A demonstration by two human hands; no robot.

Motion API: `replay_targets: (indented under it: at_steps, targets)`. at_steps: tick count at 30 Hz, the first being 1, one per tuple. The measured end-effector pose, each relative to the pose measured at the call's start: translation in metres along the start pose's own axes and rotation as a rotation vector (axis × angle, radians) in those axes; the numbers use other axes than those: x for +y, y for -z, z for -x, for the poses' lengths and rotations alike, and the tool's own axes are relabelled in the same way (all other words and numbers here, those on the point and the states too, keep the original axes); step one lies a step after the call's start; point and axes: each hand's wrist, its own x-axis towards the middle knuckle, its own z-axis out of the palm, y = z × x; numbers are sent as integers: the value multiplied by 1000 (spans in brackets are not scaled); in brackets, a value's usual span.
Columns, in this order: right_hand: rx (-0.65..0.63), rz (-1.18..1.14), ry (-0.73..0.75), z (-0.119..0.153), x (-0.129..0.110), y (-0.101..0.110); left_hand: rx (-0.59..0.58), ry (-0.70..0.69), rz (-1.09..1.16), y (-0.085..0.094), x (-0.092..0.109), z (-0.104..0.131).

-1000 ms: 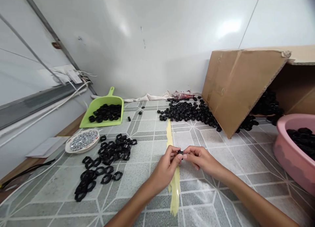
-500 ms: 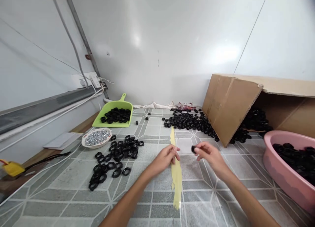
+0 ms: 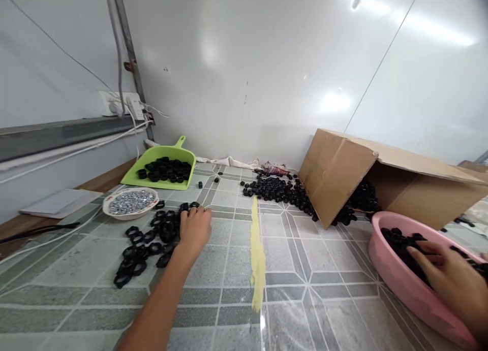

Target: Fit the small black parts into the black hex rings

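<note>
My left hand (image 3: pixel 195 228) is at the right edge of a loose group of black rings (image 3: pixel 154 248) on the tiled-pattern surface. Its fingers curl down over the rings, and their tips are hidden. At the far right, my right hand (image 3: pixel 452 272) reaches into a pink basin (image 3: pixel 400 295) of black parts (image 3: pixel 400 239). The fingers there are bent and apart, with the fingertips among the parts; nothing is clearly held in them.
A green dustpan (image 3: pixel 127 177) with black rings and a bowl of small silvery pieces (image 3: pixel 131 202) lie left. Black parts (image 3: pixel 280 189) spill beside a tipped cardboard box (image 3: pixel 331 173). Yellow tape (image 3: pixel 257 259) runs down the middle. White papers (image 3: pixel 57 202) lie far left.
My hands have moved apart from the middle: the left to the ring group, the right into the basin. The black part is no longer seen in my right fingers. The view has shifted right.
</note>
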Motion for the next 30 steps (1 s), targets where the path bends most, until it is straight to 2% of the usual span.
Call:
replay_targets:
  at_steps: [2,3,5,6,7,9,10,11,13,15,18,20,23,30]
  targets:
    - [-31,108,12,2,-22,-8,18,-17,46,-2,7,-1]
    - [0,128,12,7,-37,-15,21,-31,81,-5,13,-1]
    - [95,64,4,21,-72,-35,-3,-70,177,-14,30,1]
    - [97,-23,7,30,-91,-50,-36,-96,235,-21,40,4]
    - [36,-136,15,38,-110,-68,-83,-126,299,-28,51,7]
    - [-209,-364,32,51,-143,-114,-191,-183,415,-43,69,15]
    - [-353,-477,-8,54,-157,-139,-230,-206,454,-50,75,19]
    - [-430,-563,-106,56,-169,-166,-255,-211,499,-55,79,22]
    - [-476,-584,-181,52,-186,-218,-261,-166,632,-63,81,24]
    - [-461,-552,-210,42,-197,-262,-236,-90,769,-68,77,22]
    - [-412,-471,-181,24,-207,-307,-192,-28,852,-73,70,15]
    - [-381,-412,-131,16,-213,-326,-155,-10,870,-75,68,12]
    - [-356,-323,-66,11,-216,-342,-110,7,910,-77,66,11]
    - [-355,-175,21,14,-213,-352,-161,88,1131,-88,60,3]
